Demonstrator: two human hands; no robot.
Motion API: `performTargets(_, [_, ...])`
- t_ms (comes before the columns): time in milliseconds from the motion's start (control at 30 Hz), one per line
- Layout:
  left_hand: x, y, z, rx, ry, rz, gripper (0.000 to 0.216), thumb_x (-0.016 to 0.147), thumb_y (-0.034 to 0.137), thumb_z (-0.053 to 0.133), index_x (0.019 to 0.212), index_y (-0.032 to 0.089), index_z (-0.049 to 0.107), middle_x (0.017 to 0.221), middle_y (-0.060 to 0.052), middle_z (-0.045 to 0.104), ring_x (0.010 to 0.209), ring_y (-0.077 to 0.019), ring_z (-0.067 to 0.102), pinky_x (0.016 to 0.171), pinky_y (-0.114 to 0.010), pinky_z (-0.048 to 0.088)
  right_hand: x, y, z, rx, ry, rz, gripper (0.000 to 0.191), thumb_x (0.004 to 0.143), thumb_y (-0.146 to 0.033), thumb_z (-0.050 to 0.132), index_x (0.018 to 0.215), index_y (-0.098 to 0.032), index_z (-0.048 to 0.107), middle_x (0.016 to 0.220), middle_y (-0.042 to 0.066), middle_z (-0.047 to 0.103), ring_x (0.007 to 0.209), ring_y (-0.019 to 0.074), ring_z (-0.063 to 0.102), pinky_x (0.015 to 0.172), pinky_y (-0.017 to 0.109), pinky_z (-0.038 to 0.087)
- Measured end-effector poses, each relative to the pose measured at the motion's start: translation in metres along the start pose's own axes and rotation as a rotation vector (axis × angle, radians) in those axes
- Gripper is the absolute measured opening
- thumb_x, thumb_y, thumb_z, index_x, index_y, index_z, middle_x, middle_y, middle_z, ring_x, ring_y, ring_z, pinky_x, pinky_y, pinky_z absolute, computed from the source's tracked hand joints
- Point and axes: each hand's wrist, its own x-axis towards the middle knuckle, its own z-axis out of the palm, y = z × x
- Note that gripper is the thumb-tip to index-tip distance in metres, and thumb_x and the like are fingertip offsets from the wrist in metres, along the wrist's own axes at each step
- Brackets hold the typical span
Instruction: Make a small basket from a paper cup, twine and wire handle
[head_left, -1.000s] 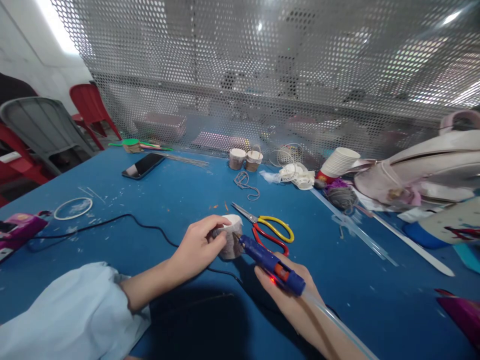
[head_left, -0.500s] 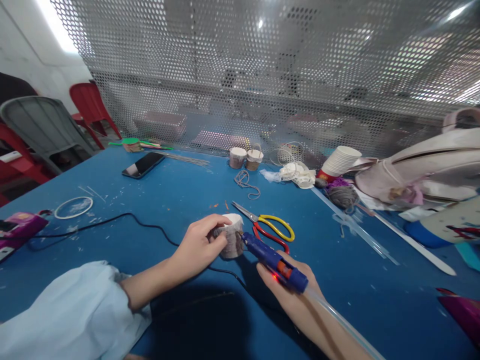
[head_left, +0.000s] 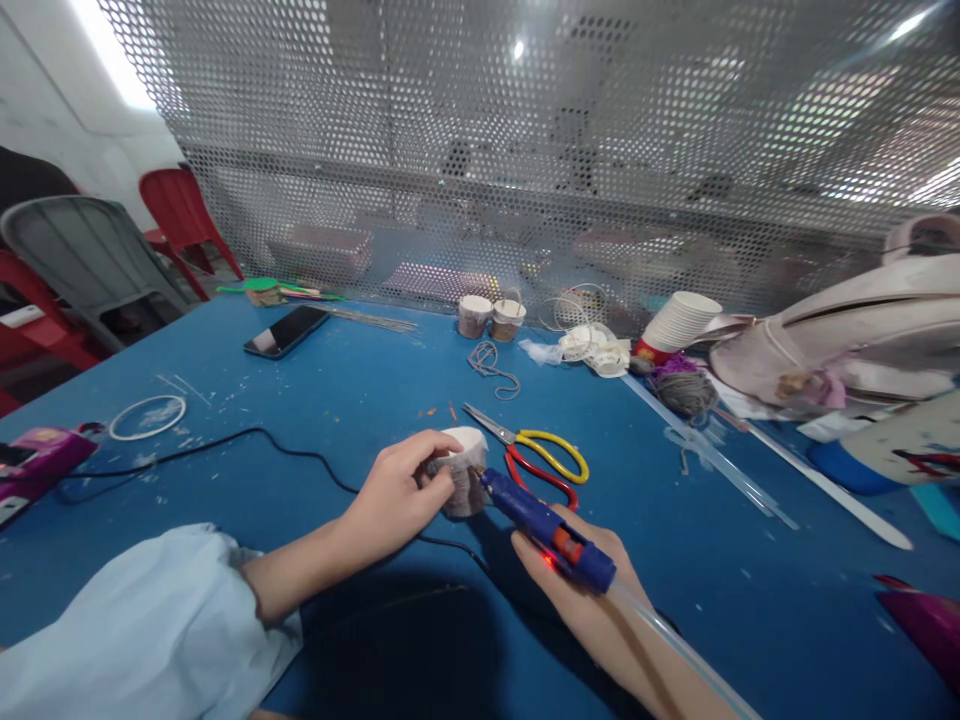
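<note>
My left hand (head_left: 409,487) grips a small paper cup (head_left: 466,492) wrapped in grey yarn, its white rim showing on top. In my right hand (head_left: 581,575) is a blue glue gun (head_left: 536,515) with a red light glowing and a long clear glue stick (head_left: 686,650) running out of its back. The nozzle meets or nearly meets the right side of the cup. Just behind the gun lie scissors (head_left: 551,450) with one yellow and one red handle, blades apart. A loose grey yarn strand (head_left: 491,368) lies beyond them.
Two small wrapped cups (head_left: 474,318) stand at the back by a perforated metal screen (head_left: 420,130). A phone (head_left: 286,330) and a white ring (head_left: 147,417) lie left. A black cord (head_left: 259,430) crosses the blue table. Stacked paper cups (head_left: 681,325), grey yarn (head_left: 686,393) and a bag (head_left: 832,330) sit right.
The glue gun has shifted very slightly at the cup's side. Both hands otherwise keep their places.
</note>
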Motion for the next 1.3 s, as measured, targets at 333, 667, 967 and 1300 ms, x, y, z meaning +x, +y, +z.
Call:
performTargets(333, [-0.0011, -0.0004, 0.0011, -0.002, 0.015, 0.02, 0.023, 0.076, 0.011, 0.047, 0.09, 0.018, 0.063, 0.084, -0.001, 0.068, 0.071, -0.0125, 0.06, 0.067, -0.022, 0.048, -0.0006, -0.0024, 0.0, -0.013, -0.015, -0.003, 0.027, 0.087, -0.036, 0.052, 0.065, -0.021, 0.051, 0.053, -0.004, 0.048, 0.045, 0.0099, 0.041, 0.044, 0.021, 0.037])
performTargets(667, [-0.0012, 0.0046, -0.005, -0.053, -0.012, 0.019, 0.02, 0.089, 0.022, 0.043, 0.085, 0.017, 0.063, 0.078, -0.002, 0.064, 0.069, -0.0127, 0.055, 0.067, -0.023, 0.043, -0.0021, 0.0014, 0.0009, -0.004, -0.004, -0.075, 0.024, 0.087, -0.032, 0.054, 0.066, -0.021, 0.051, 0.052, -0.005, 0.049, 0.043, 0.009, 0.043, 0.043, 0.02, 0.036])
performTargets(967, [-0.0005, -0.0016, -0.0016, -0.089, -0.017, 0.016, 0.026, 0.094, 0.028, 0.047, 0.075, 0.016, 0.061, 0.071, 0.001, 0.057, 0.065, -0.0103, 0.049, 0.064, -0.021, 0.037, -0.0028, -0.0055, -0.0008, 0.003, 0.013, -0.073, 0.025, 0.087, -0.031, 0.053, 0.064, -0.021, 0.049, 0.052, -0.006, 0.049, 0.044, 0.0085, 0.044, 0.043, 0.02, 0.036])
performTargets(1300, [-0.0004, -0.0005, -0.002, -0.095, 0.01, 0.035, 0.022, 0.091, 0.023, 0.051, 0.074, 0.016, 0.062, 0.069, 0.002, 0.057, 0.062, -0.0091, 0.048, 0.06, -0.02, 0.035, -0.0043, -0.002, -0.0002, -0.03, 0.008, -0.021, 0.024, 0.087, -0.035, 0.053, 0.067, -0.02, 0.055, 0.052, -0.005, 0.051, 0.045, 0.0096, 0.045, 0.044, 0.021, 0.038])
